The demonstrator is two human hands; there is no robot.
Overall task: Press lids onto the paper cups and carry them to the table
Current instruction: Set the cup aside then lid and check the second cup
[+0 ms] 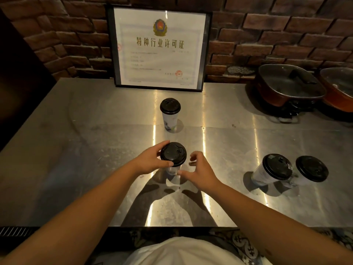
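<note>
A white paper cup with a black lid (173, 154) stands upright on the steel counter (76, 140) in front of me. My left hand (150, 159) grips it at the lid's left rim. My right hand (198, 170) hovers just right of the cup, fingers spread and curled, thumb tip near the cup wall, holding nothing. A second lidded cup (170, 113) stands upright farther back. Two more lidded cups (273, 170) (310, 172) stand side by side at the right.
A framed certificate (159, 48) leans against the brick wall at the back. Two lidded electric pans (288, 85) (338, 88) sit at the back right. The counter's front edge runs just before my body; a dark panel borders the left side.
</note>
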